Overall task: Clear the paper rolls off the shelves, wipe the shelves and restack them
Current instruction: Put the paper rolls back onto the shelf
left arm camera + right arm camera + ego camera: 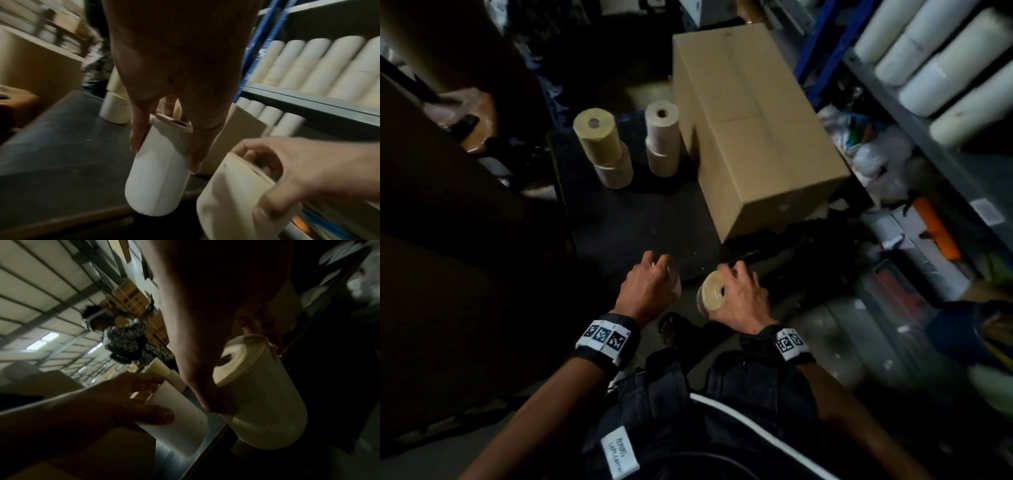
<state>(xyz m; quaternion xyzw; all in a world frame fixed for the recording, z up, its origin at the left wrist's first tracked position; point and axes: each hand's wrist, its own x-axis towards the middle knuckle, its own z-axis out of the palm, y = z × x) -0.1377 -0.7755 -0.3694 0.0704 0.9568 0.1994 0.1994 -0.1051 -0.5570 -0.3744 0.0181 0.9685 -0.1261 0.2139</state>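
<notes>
Head view: left hand grips a white paper roll, right hand grips a cream paper roll, both above the near edge of the dark platform; stacked rolls stand far left, beside a cardboard box.

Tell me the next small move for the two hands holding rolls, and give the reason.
Probably set both rolls upright on the dark platform, near the two stacks already standing by the cardboard box. The left hand grips a white roll and the right hand a cream roll, both hovering just above its near edge.
</notes>
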